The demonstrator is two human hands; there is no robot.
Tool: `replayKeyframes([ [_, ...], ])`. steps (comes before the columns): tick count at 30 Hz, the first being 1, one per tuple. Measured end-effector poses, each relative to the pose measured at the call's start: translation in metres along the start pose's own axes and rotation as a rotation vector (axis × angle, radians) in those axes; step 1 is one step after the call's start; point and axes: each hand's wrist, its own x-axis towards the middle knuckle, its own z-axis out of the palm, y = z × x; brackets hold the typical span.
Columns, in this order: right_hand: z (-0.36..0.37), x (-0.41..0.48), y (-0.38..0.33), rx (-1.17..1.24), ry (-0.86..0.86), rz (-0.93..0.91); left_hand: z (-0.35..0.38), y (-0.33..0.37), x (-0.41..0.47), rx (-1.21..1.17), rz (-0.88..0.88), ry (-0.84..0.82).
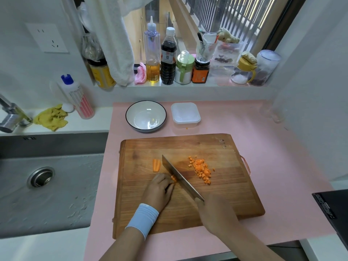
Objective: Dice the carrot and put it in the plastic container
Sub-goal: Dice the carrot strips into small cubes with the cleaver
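At a pink kitchen counter, a person's left hand [159,192], fingers curled, pins a short stub of carrot [173,179] to a wooden cutting board [235,194] while the right hand [214,213], closed around the handle, rests a cleaver [181,178] against it; 1 more carrot piece [156,165] waits just left of the blade and a heap of diced carrot [202,171] sits to its right. The stub looks firm, light and prone to rolling, so it is probably best held flat side down, fingertips tucked. The plastic container [185,114], apparently empty, stands behind the board beside 1 bowl [146,115].
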Motion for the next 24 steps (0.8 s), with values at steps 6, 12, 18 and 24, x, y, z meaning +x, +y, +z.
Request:
replayKeyframes([
  [6,-0.003,-0.005,0.003,-0.015,-0.02,-0.009,-0.001,0.001,0.0,-0.003,-0.02,0.01],
  [12,-0.005,-0.006,0.005,-0.013,-0.058,0.004,-0.001,-0.001,-0.001,-0.015,-0.039,0.014],
  [18,-0.005,-0.002,0.002,-0.047,-0.071,0.004,-0.001,-0.001,-0.001,-0.021,-0.052,0.004],
  [24,-0.001,0.005,0.0,-0.013,-0.096,0.045,0.0,-0.002,0.0,-0.017,-0.074,0.002],
])
